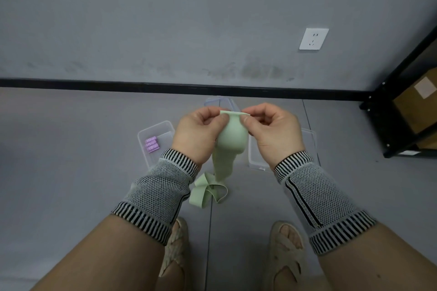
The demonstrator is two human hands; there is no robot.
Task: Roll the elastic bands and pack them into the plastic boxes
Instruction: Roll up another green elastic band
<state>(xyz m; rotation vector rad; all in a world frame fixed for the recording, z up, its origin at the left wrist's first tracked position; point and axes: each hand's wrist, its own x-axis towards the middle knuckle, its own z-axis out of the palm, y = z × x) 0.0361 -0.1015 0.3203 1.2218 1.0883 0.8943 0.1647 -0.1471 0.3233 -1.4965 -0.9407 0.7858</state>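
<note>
A pale green elastic band point(230, 142) hangs between my two hands, its top edge pinched by both. My left hand point(197, 133) grips the left end of that edge and my right hand point(272, 130) grips the right end. The band's lower part trails down and lies in loose loops on the floor point(208, 192). A clear plastic box point(151, 134) on the floor to the left holds several rolled purple bands point(151, 144). Another clear box point(256, 160) lies to the right, partly hidden by my right hand. A third clear box point(221, 103) shows behind my hands.
A grey floor meets a grey wall at a black skirting strip point(165, 86). A white wall socket point(313, 38) sits on the wall. A black metal shelf point(397, 111) with a cardboard carton stands at the right. My sandalled feet point(286, 250) are below.
</note>
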